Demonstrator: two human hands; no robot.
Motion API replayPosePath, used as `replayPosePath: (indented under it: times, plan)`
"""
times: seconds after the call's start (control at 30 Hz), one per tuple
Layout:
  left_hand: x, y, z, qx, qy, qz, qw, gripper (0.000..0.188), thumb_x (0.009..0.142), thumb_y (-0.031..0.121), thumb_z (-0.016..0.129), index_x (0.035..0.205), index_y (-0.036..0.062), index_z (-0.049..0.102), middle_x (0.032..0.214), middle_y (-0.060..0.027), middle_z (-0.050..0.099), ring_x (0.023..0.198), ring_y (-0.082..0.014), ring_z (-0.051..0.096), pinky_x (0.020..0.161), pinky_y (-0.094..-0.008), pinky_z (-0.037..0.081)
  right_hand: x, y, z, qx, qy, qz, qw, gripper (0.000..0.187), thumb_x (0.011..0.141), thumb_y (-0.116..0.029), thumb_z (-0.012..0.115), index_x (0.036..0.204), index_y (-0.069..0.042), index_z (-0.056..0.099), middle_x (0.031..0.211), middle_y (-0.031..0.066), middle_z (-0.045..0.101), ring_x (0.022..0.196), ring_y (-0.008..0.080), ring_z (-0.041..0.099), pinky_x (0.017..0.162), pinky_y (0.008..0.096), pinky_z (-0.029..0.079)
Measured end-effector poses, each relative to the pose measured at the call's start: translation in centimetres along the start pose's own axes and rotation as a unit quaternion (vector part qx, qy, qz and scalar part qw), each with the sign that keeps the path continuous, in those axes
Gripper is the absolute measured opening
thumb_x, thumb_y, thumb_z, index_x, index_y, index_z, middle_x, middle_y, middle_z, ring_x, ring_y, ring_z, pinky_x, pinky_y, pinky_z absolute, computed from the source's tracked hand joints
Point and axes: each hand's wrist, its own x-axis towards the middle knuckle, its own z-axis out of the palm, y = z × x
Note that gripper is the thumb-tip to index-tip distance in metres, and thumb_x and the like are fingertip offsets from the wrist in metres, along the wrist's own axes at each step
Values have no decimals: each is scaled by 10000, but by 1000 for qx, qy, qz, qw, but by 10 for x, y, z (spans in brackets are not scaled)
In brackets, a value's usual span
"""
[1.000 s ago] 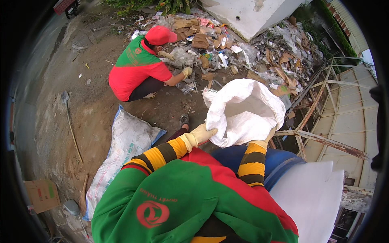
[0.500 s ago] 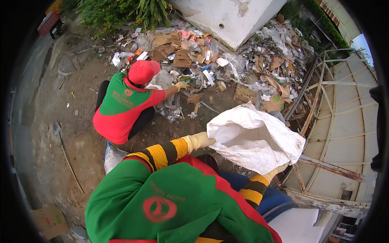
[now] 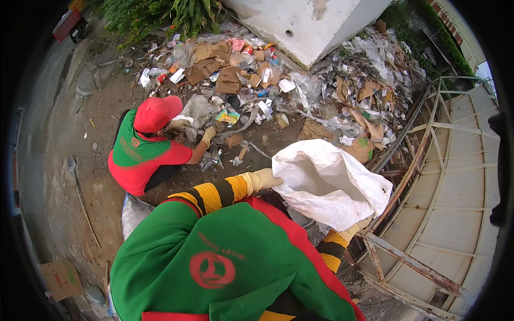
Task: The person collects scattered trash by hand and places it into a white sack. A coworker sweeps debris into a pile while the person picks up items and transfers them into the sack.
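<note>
A white woven sack (image 3: 334, 182) hangs in front of me with its wide mouth facing up, and the part of its inside that shows is bare. My left hand (image 3: 261, 180), in a pale work glove, pinches the sack's left rim. Lower down on the right, my right hand (image 3: 354, 229), gloved too, is closed on the sack's near right side; its fingers are partly hidden by the fabric. Both my forearms wear yellow-and-black striped sleeves.
Ahead lies a heap of mixed rubbish (image 3: 227, 80) with cardboard, plastic film and cups. A co-worker (image 3: 147, 144) in a red cap squats left, gloved hands at the heap. A rusty metal frame (image 3: 412, 262) runs along the right, a white concrete block (image 3: 305, 27) behind, a long-handled shovel (image 3: 83, 200) far left.
My view has turned slightly, and the sack's mouth gapes wider. The co-worker has shifted left in the picture, both hands now showing at the heap, where a yellow-and-blue packet has come into sight.
</note>
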Motion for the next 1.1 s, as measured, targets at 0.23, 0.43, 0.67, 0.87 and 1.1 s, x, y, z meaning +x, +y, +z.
replayPosePath:
  times: [0.23,0.43,0.67,0.87,1.1]
  plan:
    - [58,40,8,-50,58,-73,994,444,835,369,591,1151,57,613,1074,-126,649,992,-244,603,876,-337,444,117,0,63,-22,-80,65,994,313,921,-270,505,1009,-3,643,911,99,662,780,226,628,691,329,493]
    - [78,47,-22,-143,132,-94,976,479,841,360,597,1120,-29,605,1038,-155,657,962,-259,620,849,-345,458,176,33,124,-35,-139,126,982,307,922,-267,505,1008,-6,643,905,94,661,771,220,625,686,325,493]
    - [131,50,-78,-184,215,-124,951,465,841,364,592,1113,-11,613,1032,-150,659,965,-262,619,836,-345,460,235,63,222,-38,-211,158,964,301,923,-264,504,1006,-10,643,897,87,660,762,212,623,681,321,493]
    - [188,57,-138,-194,269,-104,938,417,865,309,576,1153,8,596,1060,-128,650,975,-223,601,852,-330,451,289,79,314,-43,-281,192,939,296,924,-261,504,1005,-13,643,891,82,659,754,206,620,676,317,492]
    - [225,47,-140,-283,328,-85,897,432,872,238,579,1234,7,530,1146,-106,614,1031,-211,574,903,-324,435,335,125,404,-59,-358,274,891,290,926,-258,503,1003,-16,644,883,75,657,744,198,618,671,313,492]
